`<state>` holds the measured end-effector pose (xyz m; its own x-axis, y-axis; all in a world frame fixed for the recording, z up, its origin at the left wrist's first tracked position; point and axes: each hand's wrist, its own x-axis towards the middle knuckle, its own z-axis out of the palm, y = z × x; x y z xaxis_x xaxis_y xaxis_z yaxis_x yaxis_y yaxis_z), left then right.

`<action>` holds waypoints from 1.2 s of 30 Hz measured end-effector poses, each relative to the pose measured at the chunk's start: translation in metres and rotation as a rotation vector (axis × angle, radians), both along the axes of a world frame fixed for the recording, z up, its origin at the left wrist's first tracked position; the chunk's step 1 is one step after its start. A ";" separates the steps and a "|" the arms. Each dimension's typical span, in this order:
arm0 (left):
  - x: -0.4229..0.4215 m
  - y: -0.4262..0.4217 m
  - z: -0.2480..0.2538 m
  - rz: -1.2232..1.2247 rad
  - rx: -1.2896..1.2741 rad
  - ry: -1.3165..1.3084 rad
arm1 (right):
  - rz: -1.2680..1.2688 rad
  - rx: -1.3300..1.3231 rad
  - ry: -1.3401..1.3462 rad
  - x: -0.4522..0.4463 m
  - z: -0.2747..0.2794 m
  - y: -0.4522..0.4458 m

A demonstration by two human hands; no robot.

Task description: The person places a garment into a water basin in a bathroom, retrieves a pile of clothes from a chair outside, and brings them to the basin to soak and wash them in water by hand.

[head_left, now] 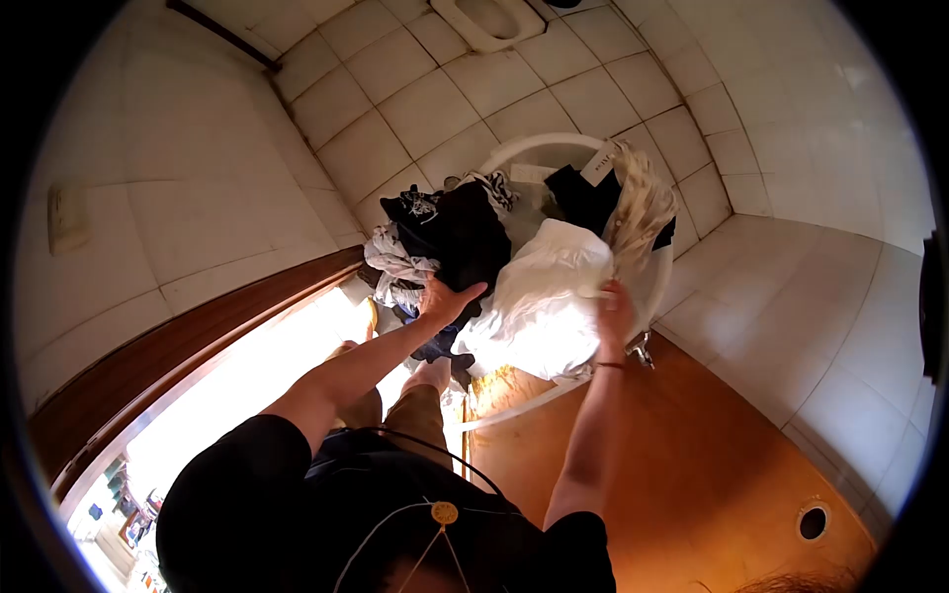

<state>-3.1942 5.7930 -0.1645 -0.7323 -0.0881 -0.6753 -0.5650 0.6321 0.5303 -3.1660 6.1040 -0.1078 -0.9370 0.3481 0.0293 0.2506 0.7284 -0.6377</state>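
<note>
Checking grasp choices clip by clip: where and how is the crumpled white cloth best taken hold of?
Probably pinch the crumpled white cloth by its right edge, coming from the right, where the blurred right hand is; that edge looks loosely folded, while the left side borders the heaped black cloth.

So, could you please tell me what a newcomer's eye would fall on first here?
Most likely the bright white cloth in the middle, with the right hand at its right edge. Next comes the dark clothing heaped to its left, by the left hand, then the orange-brown surface at lower right.
</note>
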 end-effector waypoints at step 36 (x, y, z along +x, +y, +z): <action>-0.004 -0.014 -0.004 -0.017 0.067 0.077 | -0.513 -1.127 0.364 0.041 0.070 -0.011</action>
